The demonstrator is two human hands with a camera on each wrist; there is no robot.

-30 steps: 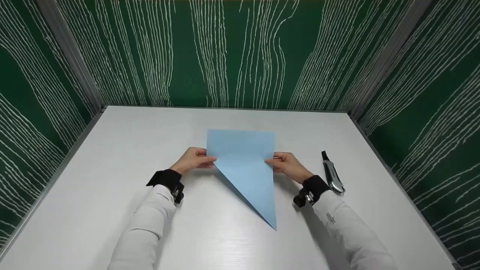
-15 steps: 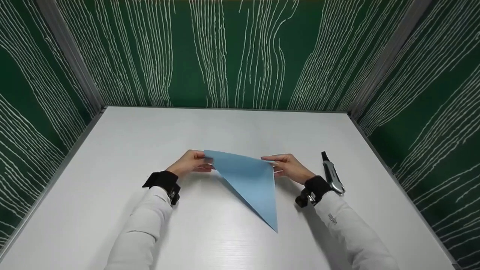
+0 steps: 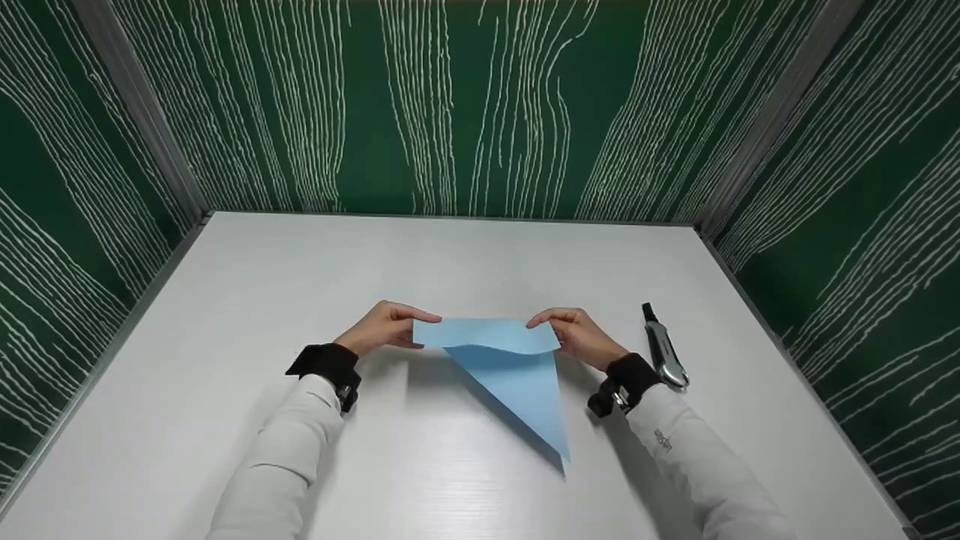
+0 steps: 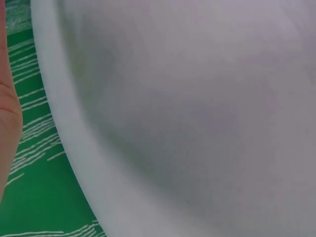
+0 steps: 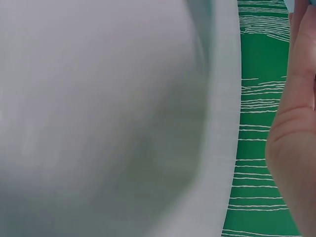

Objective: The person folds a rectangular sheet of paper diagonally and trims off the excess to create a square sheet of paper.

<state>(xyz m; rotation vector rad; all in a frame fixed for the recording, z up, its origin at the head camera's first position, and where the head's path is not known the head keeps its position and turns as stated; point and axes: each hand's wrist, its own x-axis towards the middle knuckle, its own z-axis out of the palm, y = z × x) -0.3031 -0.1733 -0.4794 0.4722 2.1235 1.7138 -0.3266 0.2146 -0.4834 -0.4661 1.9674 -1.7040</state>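
Note:
A light blue sheet of paper (image 3: 510, 371) lies on the white table (image 3: 225, 300), its near end folded to a point at the lower right. Its far part is bent over toward me as a flap. My left hand (image 3: 390, 328) pinches the flap's left corner and my right hand (image 3: 574, 334) pinches its right corner. In the left wrist view only the edge of my left hand (image 4: 7, 128) shows beside the white table (image 4: 197, 123). In the right wrist view my right hand (image 5: 296, 133) fills the right edge next to the table (image 5: 98, 123).
A grey and black utility knife (image 3: 664, 349) lies on the table just right of my right wrist. Green walls with white streaks (image 3: 480, 105) close in the table at the back and on both sides.
Both hands have brought the paper's far edge up and over toward me, so the upright rectangular part has become a low flap folding down over the pointed near part.

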